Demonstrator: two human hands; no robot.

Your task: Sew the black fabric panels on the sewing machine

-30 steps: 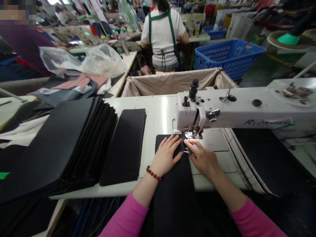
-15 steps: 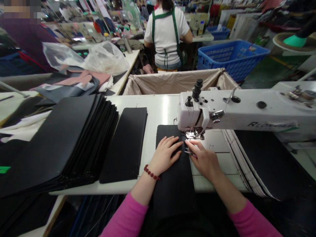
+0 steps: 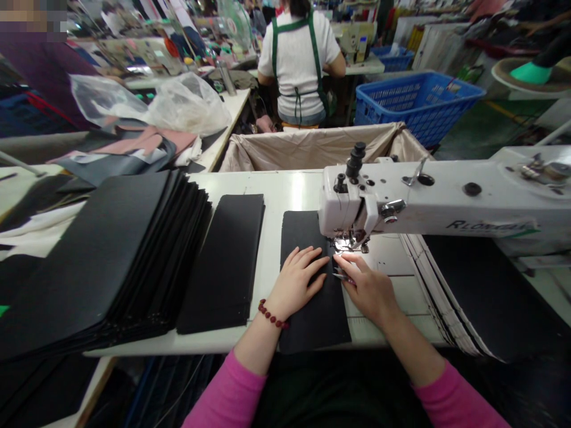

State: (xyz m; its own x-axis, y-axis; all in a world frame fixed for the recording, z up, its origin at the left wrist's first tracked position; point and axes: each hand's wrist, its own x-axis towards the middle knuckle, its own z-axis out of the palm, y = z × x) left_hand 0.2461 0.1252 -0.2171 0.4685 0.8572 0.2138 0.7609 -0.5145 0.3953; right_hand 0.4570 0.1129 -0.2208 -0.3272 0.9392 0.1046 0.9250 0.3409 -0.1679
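Under the head of a white sewing machine (image 3: 341, 205) lies a black panel (image 3: 314, 330), its right edge at the presser foot (image 3: 347, 245). My left hand (image 3: 301, 279) rests flat on the panel with fingers spread, just left of the foot. In my right hand (image 3: 369, 290) are small thread snips (image 3: 341, 275), blades pointing left; its index fingertip touches the panel's right edge in front of the foot. The snips' handles are mostly hidden in the palm.
Left of the panel lie a small stack of black panels (image 3: 227, 261) and a taller, larger stack (image 3: 107, 249). Sewn black pieces with pale edges (image 3: 482, 285) lie right. Behind stand a cloth-lined bin (image 3: 289, 148), a blue basket (image 3: 414, 101) and a co-worker (image 3: 298, 65).
The black panel has slid away from me under the machine head, its near end now at the table's front edge. Both hands stay in nearly the same place beside the foot.
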